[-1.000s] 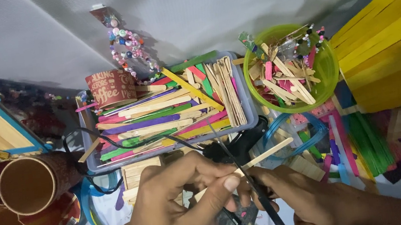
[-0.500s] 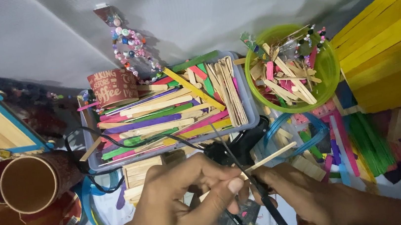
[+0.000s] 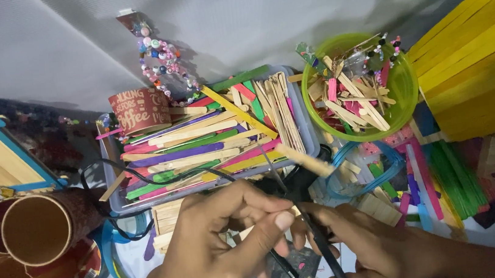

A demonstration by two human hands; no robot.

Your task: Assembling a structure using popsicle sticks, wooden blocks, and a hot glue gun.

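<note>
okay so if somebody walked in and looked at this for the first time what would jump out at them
Probably the two hands at bottom centre: the left hand and right hand meet around a plain wooden stick and a black tool. Just above them lies a clear tray heaped with coloured craft sticks, with a green bowl of stick pieces to its right. A big yellow stick-built structure fills the right edge.

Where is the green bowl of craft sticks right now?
In the head view the green bowl sits upper right, between the clear tray of coloured sticks on its left and the yellow stick structure on its right.
</note>
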